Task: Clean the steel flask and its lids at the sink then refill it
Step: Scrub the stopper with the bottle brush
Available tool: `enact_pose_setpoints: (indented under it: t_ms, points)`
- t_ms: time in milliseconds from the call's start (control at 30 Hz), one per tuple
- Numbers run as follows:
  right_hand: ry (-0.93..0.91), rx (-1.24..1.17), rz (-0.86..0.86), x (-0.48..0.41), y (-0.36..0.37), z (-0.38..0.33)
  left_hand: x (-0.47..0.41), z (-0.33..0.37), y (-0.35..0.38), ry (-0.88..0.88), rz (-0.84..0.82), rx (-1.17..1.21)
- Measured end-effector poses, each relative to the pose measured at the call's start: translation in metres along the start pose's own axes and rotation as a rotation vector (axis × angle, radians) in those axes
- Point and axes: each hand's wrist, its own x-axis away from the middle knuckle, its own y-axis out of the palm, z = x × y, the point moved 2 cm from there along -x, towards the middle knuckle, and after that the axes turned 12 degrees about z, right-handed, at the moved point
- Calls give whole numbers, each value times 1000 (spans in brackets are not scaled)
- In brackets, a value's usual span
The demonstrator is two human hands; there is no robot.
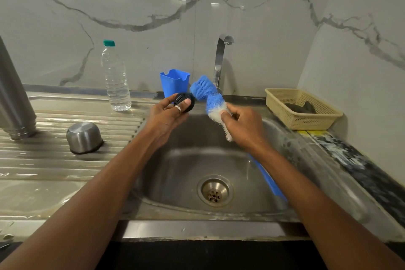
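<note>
The left hand (168, 116) pinches the black lid (185, 100) over the sink's (171, 177) far edge. The right hand (243, 125) grips the brush (208, 94) at its bristles, long axis slanting up-left, tip just beside the lid. The flask (13, 98) stands inverted on the bench (43, 166), far left.

Tall brushed-steel flask (13, 94): inverted, threaded mouth down on the ribbed draining surface (54, 160), at 9 o'clock in view.

Domed steel cup lid (84, 137): mouth down on the same surface, at 4 o'clock of the flask, apart from it.

Round black plastic inner lid (185, 100): pinched in the left grip (168, 114) above the 12 o'clock rim of the steel sink basin (175, 171). The head of the blue-bristled brush (206, 92) is just beside the lid at 2 o'clock.
</note>
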Motion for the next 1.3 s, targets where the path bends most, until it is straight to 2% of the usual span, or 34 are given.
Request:
enact_pose_setpoints:
  t_ms: [133, 300, 433, 567, 733, 867, 967, 1067, 1200, 1300]
  points:
    - [-57, -1, -36, 5, 3, -8, -7, 3, -7, -24, 22, 73]
    - [-57, 51, 16, 0, 8, -1, 3, -1, 5, -27, -109, -25]
    - [-94, 50, -14, 7, 7, -3, -5, 2, -3, 3, -20, -12]
    - [-76, 69, -15, 3, 9, 0, 8, -7, 7, 50, -130, -249]
    - [-159, 101, -51, 9, 8, -5, -2, -4, 2, 98, 102, -269]
    - [-229, 164, -6, 6, 13, -4, 6, -6, 4, 56, -4, -264]
    - [-258, 188, 26, 5, 9, -3, 8, -2, 8, -14, -34, -151]
    - [-324, 182, 22, 8, 4, -3, 4, 1, 4, -60, 36, -139]
    - [-393, 185, -9, 14, 6, -8, 0, 3, -3, -90, 220, -104]
    - [-402, 217, -23, 13, 12, -10, 2, 1, 3, -126, 241, -54]
